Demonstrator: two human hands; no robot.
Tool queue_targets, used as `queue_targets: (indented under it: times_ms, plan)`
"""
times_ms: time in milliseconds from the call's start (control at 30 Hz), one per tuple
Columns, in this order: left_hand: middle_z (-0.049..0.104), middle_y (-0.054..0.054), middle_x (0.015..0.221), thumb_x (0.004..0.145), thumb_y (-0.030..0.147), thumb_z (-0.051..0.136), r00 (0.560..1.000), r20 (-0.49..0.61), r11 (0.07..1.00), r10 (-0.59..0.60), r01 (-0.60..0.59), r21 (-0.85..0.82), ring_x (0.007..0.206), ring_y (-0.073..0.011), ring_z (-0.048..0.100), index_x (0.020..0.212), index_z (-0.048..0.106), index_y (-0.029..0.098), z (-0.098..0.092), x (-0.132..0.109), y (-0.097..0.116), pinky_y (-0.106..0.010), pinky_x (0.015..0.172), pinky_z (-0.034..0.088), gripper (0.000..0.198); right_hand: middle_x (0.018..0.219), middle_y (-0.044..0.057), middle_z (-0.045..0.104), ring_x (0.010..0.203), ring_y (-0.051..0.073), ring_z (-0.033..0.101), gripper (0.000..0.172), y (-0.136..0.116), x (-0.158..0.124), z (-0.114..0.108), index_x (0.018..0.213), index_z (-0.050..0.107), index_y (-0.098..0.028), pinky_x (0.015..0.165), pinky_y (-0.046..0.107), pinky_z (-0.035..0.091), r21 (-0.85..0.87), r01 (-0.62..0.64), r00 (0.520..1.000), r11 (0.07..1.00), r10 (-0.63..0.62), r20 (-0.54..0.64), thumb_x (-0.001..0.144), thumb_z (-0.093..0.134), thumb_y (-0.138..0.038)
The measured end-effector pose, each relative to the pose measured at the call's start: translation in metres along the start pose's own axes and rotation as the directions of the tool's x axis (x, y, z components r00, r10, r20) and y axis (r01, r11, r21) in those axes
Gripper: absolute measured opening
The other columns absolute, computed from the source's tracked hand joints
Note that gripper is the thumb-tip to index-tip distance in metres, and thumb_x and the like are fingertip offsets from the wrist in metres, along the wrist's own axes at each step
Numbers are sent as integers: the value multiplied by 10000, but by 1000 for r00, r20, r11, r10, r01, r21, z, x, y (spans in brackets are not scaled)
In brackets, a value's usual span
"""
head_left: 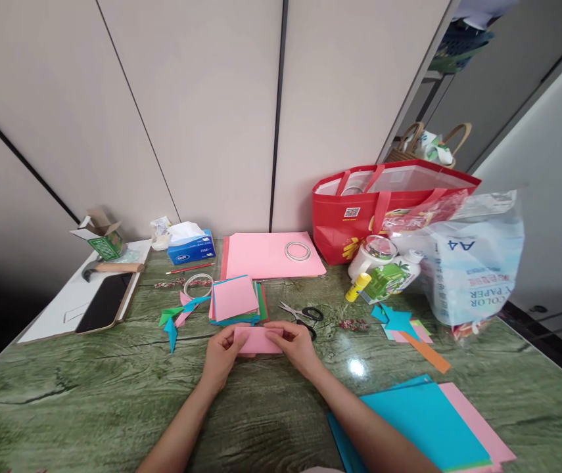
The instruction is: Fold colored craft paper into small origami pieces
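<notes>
Between my two hands is a piece of pink paper (259, 341), folded into a narrow rectangle and held just above the table. My left hand (222, 355) pinches its left end, thumb on top. At the right end, my right hand (298, 345) grips it the same way. Right behind it lies a stack of square coloured papers with a pink sheet (235, 297) on top. Scissors (303, 312) with black handles rest beyond my right hand, blades slightly apart. The fingers under the paper are mostly hidden.
Large pink sheets (271, 253) lie at the back under a roll of tape (297, 251). Blue sheets (419, 420) are at front right, near my right forearm. A red bag (330, 223), glue stick (358, 288), tissue box (192, 248), hammer (117, 267) and phone (106, 302) surround the work area.
</notes>
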State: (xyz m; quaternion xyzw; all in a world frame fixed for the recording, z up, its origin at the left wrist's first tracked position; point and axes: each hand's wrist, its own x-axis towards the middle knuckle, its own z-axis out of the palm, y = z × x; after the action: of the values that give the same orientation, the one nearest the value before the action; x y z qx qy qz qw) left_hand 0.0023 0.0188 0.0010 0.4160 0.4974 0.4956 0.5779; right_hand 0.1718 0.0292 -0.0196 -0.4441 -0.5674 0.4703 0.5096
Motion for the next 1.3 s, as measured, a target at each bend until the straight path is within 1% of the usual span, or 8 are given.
queue_targets:
  times_ms: [200,500,800,900,1067,1300]
  plan:
    - [662,-27,698,594,379,692,1000,-25,1000,-1,1,2,572,-150,556,827,684,136,1,-1,3,-295,517,527,337,832,50,699,759,202,634,184,1,0,0,810,696,-198,715,326,500,2,-2,1000,1000,2,-11,673,651,-313]
    - [672,-20,678,590,380,695,1000,-27,1000,4,-4,0,539,-140,563,814,697,138,1,-1,4,-279,495,525,330,827,54,700,754,201,635,182,0,0,0,811,697,-185,699,313,497,-3,-10,1000,1000,10,-18,668,655,-290]
    - [675,-32,686,599,396,685,1000,-19,1000,12,-12,18,529,-141,563,858,698,133,1,-1,3,-282,495,528,369,809,45,701,739,200,632,175,-5,-1,0,795,698,-195,698,316,493,-19,14,1000,1000,-14,-22,670,649,-307]
    - [674,-23,680,602,388,686,1000,-17,1000,14,-14,4,547,-142,565,848,701,139,0,-1,2,-282,499,533,350,819,47,698,735,199,626,187,-3,-1,1,804,694,-196,682,311,492,1,-11,1000,1000,11,-25,663,654,-312]
    - [677,-25,687,610,386,681,1000,-24,1000,8,-8,0,545,-144,572,860,701,141,0,0,0,-280,489,531,351,832,50,678,678,171,599,255,0,-1,1,859,666,-179,588,264,474,49,-79,996,996,80,-27,650,664,-326]
    - [681,-38,743,608,372,686,999,-34,1000,24,-25,-7,552,-141,568,831,707,143,-1,1,0,-283,484,539,321,737,28,651,599,137,561,239,1,-1,1,829,632,-169,524,229,424,115,-117,993,986,118,-3,645,667,-317]
